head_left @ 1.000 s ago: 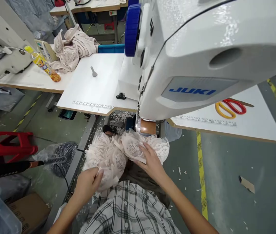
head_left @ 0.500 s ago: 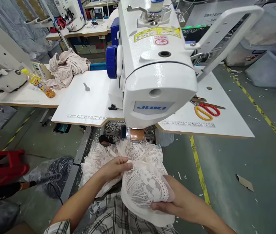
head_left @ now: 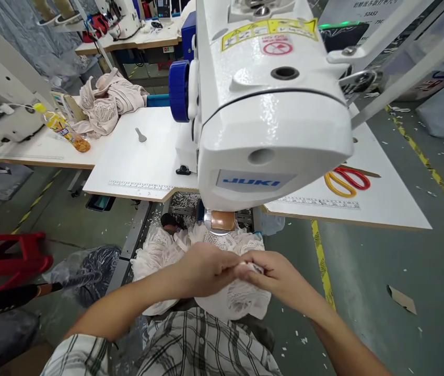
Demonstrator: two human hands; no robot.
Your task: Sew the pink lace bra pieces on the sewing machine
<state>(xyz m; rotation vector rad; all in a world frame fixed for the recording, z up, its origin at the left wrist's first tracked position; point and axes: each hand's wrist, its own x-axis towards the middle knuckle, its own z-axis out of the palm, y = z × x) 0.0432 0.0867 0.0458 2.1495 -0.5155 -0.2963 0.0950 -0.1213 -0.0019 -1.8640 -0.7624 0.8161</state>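
Over my lap lies a pale, cream lace bra [head_left: 241, 300], its scalloped lace hanging under my hands. My left hand [head_left: 210, 269] is closed in a pinch, its fingertips meeting those of my right hand at the upper edge of the lace. My right hand [head_left: 275, 274] is also closed, fingers curled over a small white bit with a dark mark, too covered to make out fully. Behind them, more gathered lace pieces [head_left: 155, 256] bunch below the head of the white sewing machine [head_left: 272, 141]. Its metal and copper-coloured presser area [head_left: 222, 221] sits just beyond the hands.
Red- and yellow-handled scissors [head_left: 347, 181] lie on the white table [head_left: 394, 209] at right. To the left are a grey key-like piece [head_left: 140, 135], a drink bottle [head_left: 61, 128] and a pile of beige lace garments [head_left: 106, 102]. A red stool [head_left: 10, 256] stands on the floor.
My right hand has left the lower right edge of the lace and moved up to meet my left hand. The left hand has shifted right. The view has moved closer to the machine.
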